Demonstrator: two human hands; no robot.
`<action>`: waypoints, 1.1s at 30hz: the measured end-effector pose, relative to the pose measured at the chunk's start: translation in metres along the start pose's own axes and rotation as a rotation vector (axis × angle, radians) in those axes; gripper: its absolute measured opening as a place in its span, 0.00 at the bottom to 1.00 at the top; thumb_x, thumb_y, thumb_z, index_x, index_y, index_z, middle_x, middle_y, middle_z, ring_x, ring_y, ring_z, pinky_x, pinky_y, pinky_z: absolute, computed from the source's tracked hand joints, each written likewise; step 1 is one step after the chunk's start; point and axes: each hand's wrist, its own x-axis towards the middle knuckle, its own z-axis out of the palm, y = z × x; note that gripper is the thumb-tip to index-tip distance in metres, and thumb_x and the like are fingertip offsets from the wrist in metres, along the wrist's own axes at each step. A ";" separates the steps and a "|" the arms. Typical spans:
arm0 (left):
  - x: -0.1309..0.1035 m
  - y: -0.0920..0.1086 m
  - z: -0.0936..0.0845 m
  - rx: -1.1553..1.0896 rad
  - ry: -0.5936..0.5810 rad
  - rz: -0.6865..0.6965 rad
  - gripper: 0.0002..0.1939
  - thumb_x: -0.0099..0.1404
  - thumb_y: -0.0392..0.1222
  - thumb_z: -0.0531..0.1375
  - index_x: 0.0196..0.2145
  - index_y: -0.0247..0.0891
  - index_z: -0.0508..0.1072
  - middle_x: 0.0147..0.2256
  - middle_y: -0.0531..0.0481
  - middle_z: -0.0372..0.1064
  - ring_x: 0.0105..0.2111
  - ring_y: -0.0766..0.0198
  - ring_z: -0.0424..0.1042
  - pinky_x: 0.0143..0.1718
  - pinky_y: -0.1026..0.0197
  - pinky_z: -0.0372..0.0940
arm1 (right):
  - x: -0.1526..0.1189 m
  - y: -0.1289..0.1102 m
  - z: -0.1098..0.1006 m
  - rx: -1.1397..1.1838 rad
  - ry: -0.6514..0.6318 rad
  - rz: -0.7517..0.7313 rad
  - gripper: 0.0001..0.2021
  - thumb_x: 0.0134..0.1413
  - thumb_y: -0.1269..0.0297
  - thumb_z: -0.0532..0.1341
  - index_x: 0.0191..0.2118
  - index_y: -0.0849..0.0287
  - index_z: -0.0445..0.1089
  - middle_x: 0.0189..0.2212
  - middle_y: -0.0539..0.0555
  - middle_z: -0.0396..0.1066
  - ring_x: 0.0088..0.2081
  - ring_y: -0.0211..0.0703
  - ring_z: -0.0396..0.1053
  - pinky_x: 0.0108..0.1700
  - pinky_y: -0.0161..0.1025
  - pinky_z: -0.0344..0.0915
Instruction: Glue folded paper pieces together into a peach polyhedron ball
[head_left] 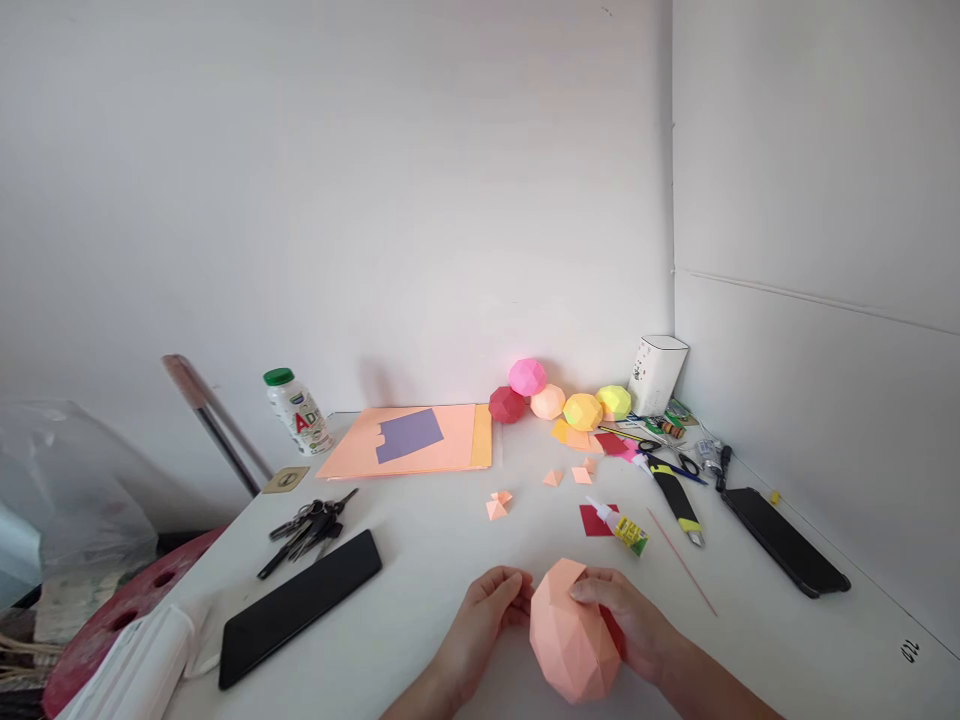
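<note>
A large faceted peach paper ball (571, 640) is at the front of the table, with an opening at its upper right. My right hand (626, 615) grips it there, thumb on the outside and the other fingers hidden behind or within it. Just left of the ball is my left hand (491, 610), its fingers curled and pressed together; whatever they may hold is hidden. Small folded peach pieces (499, 505) lie beyond the hands, with more folded pieces (553, 478) farther back. A glue tube (626, 530) rests partly on a dark red paper square (592, 520).
Coloured paper balls (583, 412) line the back wall near a white box (658, 375). Paper sheets (360, 440), a bottle (300, 415), keys (311, 528) and a black phone (300, 608) occupy the left. A cutter (677, 500) and black case (784, 540) lie right.
</note>
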 end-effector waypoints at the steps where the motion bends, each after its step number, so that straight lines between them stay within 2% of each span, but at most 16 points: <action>1: 0.000 0.000 0.000 0.001 -0.001 0.002 0.17 0.53 0.53 0.64 0.28 0.34 0.73 0.28 0.47 0.72 0.30 0.61 0.70 0.35 0.59 0.63 | 0.000 0.000 0.000 -0.001 0.001 0.002 0.10 0.41 0.61 0.66 0.27 0.66 0.72 0.24 0.52 0.67 0.29 0.41 0.63 0.34 0.37 0.56; 24: 0.000 0.000 0.000 0.029 0.003 0.005 0.18 0.53 0.54 0.64 0.28 0.34 0.73 0.29 0.46 0.71 0.31 0.61 0.69 0.35 0.60 0.63 | 0.000 0.000 0.000 -0.022 0.026 0.013 0.11 0.40 0.61 0.66 0.27 0.65 0.73 0.25 0.52 0.69 0.30 0.42 0.63 0.35 0.38 0.57; 27: -0.002 -0.001 -0.002 0.083 -0.031 0.043 0.20 0.56 0.56 0.62 0.34 0.34 0.72 0.35 0.43 0.71 0.35 0.59 0.70 0.39 0.57 0.64 | 0.001 0.002 -0.002 -0.018 0.024 0.012 0.10 0.42 0.61 0.66 0.27 0.65 0.72 0.24 0.52 0.69 0.29 0.41 0.64 0.34 0.38 0.57; 29: -0.006 -0.004 -0.003 0.138 -0.103 0.105 0.25 0.56 0.56 0.63 0.46 0.38 0.68 0.46 0.41 0.67 0.44 0.55 0.69 0.46 0.54 0.63 | 0.001 0.003 -0.003 -0.008 0.013 0.004 0.10 0.42 0.61 0.66 0.28 0.65 0.72 0.25 0.53 0.70 0.29 0.42 0.64 0.34 0.39 0.57; 30: -0.008 -0.007 -0.003 0.172 -0.149 0.148 0.32 0.54 0.55 0.65 0.53 0.41 0.63 0.52 0.40 0.63 0.50 0.52 0.66 0.50 0.53 0.61 | 0.001 0.003 -0.003 0.000 0.003 -0.007 0.11 0.43 0.61 0.66 0.29 0.65 0.72 0.26 0.54 0.70 0.30 0.42 0.65 0.35 0.39 0.58; 32: -0.012 -0.013 -0.003 0.200 -0.304 0.198 0.46 0.49 0.52 0.69 0.61 0.46 0.52 0.59 0.38 0.52 0.55 0.46 0.61 0.53 0.49 0.60 | 0.002 0.004 -0.002 0.022 -0.014 -0.036 0.12 0.43 0.61 0.66 0.31 0.66 0.73 0.28 0.55 0.71 0.31 0.43 0.66 0.36 0.39 0.59; 33: -0.014 -0.016 -0.003 0.252 -0.302 0.245 0.52 0.45 0.50 0.71 0.62 0.45 0.49 0.60 0.37 0.49 0.58 0.43 0.57 0.55 0.47 0.58 | 0.002 0.004 -0.001 0.036 -0.019 -0.050 0.12 0.43 0.61 0.66 0.31 0.65 0.73 0.28 0.54 0.71 0.32 0.43 0.66 0.36 0.39 0.59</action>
